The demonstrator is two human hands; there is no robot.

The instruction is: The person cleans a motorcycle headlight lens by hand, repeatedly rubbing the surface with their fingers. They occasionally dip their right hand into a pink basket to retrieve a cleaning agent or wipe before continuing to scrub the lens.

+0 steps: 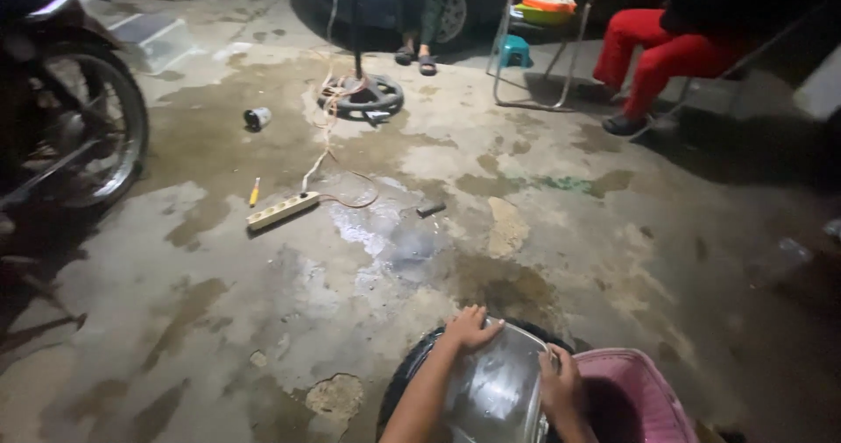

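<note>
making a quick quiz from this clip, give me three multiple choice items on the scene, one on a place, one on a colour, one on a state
1. Where does the power strip lie?
A. on the concrete floor
B. on the chair
C. in the basket

2. What colour is the plastic basket by the right hand?
A. green
B. pink
C. black

3. What are both hands doing?
A. hanging free
B. holding a screwdriver
C. resting on the shiny metal cover

Answers:
1 A, it lies flat on the floor, cord trailing.
2 B, its rim shows pink.
3 C, the left hand and the right hand each touch its edge.
</note>
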